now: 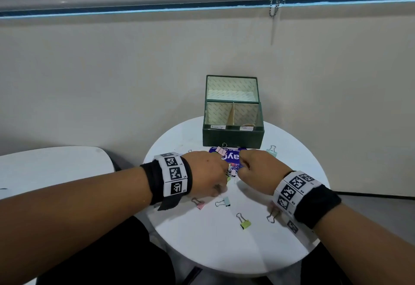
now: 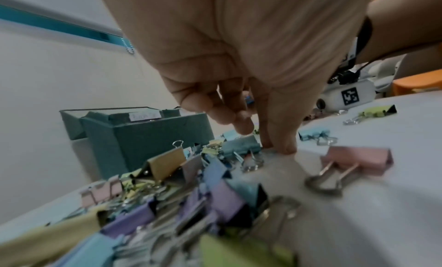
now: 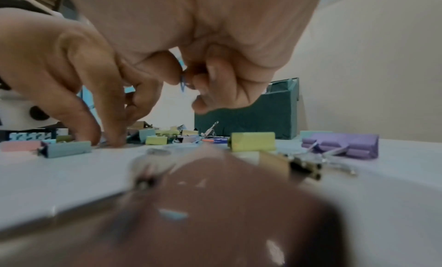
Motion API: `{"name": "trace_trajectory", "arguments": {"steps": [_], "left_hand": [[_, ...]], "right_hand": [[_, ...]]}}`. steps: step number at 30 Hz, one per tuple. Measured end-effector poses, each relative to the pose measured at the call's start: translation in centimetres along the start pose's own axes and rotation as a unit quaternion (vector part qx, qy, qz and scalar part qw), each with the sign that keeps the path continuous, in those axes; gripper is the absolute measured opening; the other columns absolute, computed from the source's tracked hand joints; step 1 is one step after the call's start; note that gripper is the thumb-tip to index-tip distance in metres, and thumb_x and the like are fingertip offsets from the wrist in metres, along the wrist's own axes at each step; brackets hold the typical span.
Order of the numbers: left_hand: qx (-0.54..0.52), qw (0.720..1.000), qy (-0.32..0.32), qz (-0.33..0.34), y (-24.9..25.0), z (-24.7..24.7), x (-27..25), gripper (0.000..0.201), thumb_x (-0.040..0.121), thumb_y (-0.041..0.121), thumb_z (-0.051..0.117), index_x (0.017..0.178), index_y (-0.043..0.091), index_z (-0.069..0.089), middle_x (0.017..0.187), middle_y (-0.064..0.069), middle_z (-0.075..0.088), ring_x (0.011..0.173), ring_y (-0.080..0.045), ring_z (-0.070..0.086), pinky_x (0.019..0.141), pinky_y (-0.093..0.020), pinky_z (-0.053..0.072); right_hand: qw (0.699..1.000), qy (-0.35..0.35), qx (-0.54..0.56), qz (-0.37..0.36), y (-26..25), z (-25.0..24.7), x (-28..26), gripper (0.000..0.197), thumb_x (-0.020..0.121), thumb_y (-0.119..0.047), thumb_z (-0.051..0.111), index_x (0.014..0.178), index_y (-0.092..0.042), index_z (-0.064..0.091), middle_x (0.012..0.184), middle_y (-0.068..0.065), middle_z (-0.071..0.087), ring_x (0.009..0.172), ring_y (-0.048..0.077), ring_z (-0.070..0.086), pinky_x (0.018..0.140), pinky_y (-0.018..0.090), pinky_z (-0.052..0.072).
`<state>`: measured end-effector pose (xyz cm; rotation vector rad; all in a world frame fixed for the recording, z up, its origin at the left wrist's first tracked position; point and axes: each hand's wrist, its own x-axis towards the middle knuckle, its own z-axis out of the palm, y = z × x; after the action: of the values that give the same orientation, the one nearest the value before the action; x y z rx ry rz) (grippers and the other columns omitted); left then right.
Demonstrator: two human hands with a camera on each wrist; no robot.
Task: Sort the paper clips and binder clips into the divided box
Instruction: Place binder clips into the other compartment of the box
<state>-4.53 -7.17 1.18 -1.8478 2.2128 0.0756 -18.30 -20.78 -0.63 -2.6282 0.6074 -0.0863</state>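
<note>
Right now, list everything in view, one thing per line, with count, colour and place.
Table: one, white, round, under the hands.
Second table: one, white, to the left.
Box: one, dark green, lid open, at the table's far edge; a divider splits it and two small labels sit on its front rim.
Binder clips: many, pastel, in a pile under the hands and scattered, such as a green one and a blue one near the front.
Card: one, blue with white print, before the box.
Paper clip: one, blue, in the right hand.
Wristbands: two, black with square-patterned tags.
Left hand: fingertips down on the table by the pile.
Right hand: pinches the paper clip.
</note>
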Motion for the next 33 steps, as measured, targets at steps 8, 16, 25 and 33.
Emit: {"name": "trace_trajectory", "arguments": {"steps": [8,16,25,33], "left_hand": [[0.02,0.999,0.002,0.032,-0.4,0.0,-0.1,0.017,0.085,0.025,0.057,0.068,0.026,0.056,0.085,0.005,0.056,0.081,-0.016,0.046,0.067,-0.033,0.044],[-0.25,0.96,-0.015,-0.127,-2.8,-2.2,-1.4,0.028,0.097,0.013,0.046,0.113,0.034,0.056,0.088,0.007,0.062,0.075,-0.009,0.057,0.076,-0.031,0.052],[0.141,0.986,-0.026,0.087,-0.7,-0.5,-0.9,0.035,0.095,0.027,0.058,0.126,0.041,0.063,0.097,0.001,0.051,0.08,-0.019,0.045,0.063,-0.031,0.044],[0.179,0.971,0.013,0.155,-1.2,-0.7,0.8,0.014,0.092,0.025,0.063,0.097,0.023,0.076,0.088,-0.002,0.06,0.08,-0.026,0.059,0.061,-0.032,0.05]], "right_hand": [[0.999,-0.027,-0.016,-0.015,0.0,0.1,-0.3,0.024,0.089,-0.01,0.047,0.097,-0.028,0.06,0.083,-0.001,0.065,0.077,0.02,0.059,0.073,0.035,0.053],[0.995,-0.081,-0.055,0.026,-0.9,-0.3,-1.2,0.005,0.084,-0.025,0.053,0.084,-0.028,0.057,0.084,-0.01,0.06,0.083,0.015,0.058,0.073,0.03,0.049],[0.992,-0.089,-0.074,0.04,-0.9,-0.3,-1.4,0.012,0.089,-0.035,0.065,0.099,-0.041,0.067,0.11,-0.018,0.055,0.101,0.011,0.055,0.082,0.026,0.045],[0.992,-0.075,-0.084,0.062,-0.7,-0.3,-0.6,0.017,0.087,-0.041,0.073,0.102,-0.034,0.069,0.103,-0.012,0.058,0.097,0.012,0.056,0.074,0.025,0.042]]}}
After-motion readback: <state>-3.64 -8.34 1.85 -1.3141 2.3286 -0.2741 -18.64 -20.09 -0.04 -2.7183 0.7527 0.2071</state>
